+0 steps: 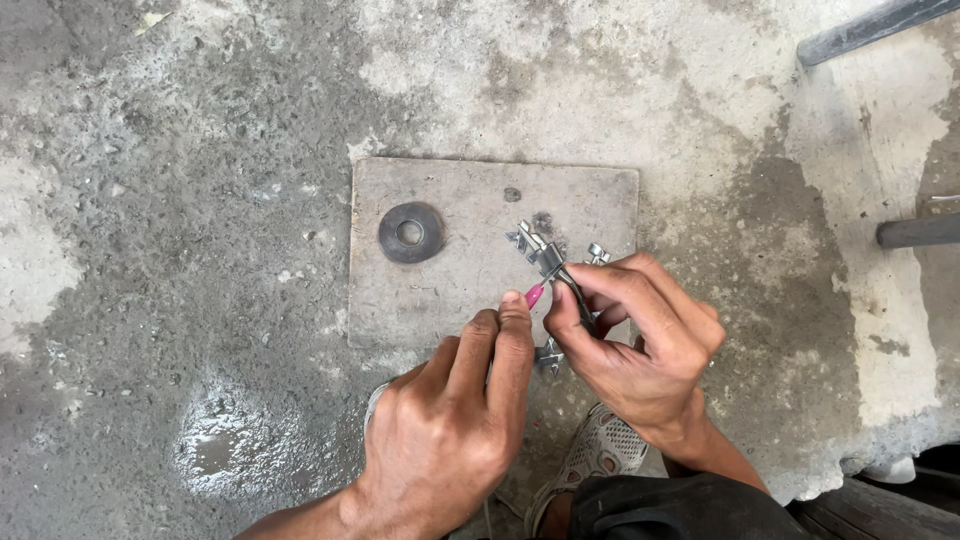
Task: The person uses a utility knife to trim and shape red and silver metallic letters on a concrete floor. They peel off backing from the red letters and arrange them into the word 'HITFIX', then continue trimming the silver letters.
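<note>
Down near the plate, the left hand pinches a pink-tipped tool between thumb and forefinger. Right hand, fingers curled, grips a metal bracket.

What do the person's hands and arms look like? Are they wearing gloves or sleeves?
No gloves and no sleeves in view. Both the left hand and the right hand are bare, and the forearms are bare too. No ring, watch or bracelet can be made out. The hands look a little dusty from work, and the fingernails are short.
</note>
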Available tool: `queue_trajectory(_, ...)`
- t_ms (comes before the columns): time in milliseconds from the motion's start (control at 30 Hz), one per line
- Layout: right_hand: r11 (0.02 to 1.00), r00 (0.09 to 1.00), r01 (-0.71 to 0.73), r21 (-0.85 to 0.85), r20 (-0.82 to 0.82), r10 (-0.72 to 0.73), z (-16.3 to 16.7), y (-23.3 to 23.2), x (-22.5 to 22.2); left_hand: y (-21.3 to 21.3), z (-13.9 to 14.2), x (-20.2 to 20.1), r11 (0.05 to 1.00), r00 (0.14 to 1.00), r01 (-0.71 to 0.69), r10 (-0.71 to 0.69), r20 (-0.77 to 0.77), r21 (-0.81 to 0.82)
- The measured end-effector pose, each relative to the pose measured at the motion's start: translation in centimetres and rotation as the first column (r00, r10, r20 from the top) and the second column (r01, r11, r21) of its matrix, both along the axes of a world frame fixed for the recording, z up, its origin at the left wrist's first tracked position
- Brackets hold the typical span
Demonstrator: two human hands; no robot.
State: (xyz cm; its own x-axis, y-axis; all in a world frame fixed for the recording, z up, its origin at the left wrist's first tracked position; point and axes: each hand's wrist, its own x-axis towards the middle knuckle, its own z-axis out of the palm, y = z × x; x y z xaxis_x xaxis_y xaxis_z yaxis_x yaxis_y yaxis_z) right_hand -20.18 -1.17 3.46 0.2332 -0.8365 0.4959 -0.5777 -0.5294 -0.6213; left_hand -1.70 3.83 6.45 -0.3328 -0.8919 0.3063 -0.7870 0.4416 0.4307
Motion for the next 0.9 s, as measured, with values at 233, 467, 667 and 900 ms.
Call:
queue_trajectory(233, 0.998, 0.998, -0.007, -0.061, -0.057, 0.004, 0.2, 0.2, 0.8, 0.0, 0.6, 0.4, 1.0, 0.996, -0.015, 0.017, 0.084, -0.026)
queue_trajectory(467, 0.993, 0.991, -0.029, -0.11, -0.135, 0.014, 0.3, 0.7, 1.2, -0.1, 2.0, 0.7, 0.998, 0.993, -0.027, 0.021, 0.112, 0.057)
queue_trajectory(667, 0.988, 0.989, -0.049, -0.144, -0.144, 0.028, -0.8, 0.6, 1.1, 0.1, 2.1, 1.0, 0.992, 0.992, -0.023, 0.007, 0.126, 0.127)
queue_trajectory(900, 0.996, 0.994, -0.084, -0.012, 0.071, 0.085, 0.1, 0.2, 0.7, 0.2, 0.9, 1.4, 0.999, 0.997, -0.012, 0.008, -0.072, -0.044)
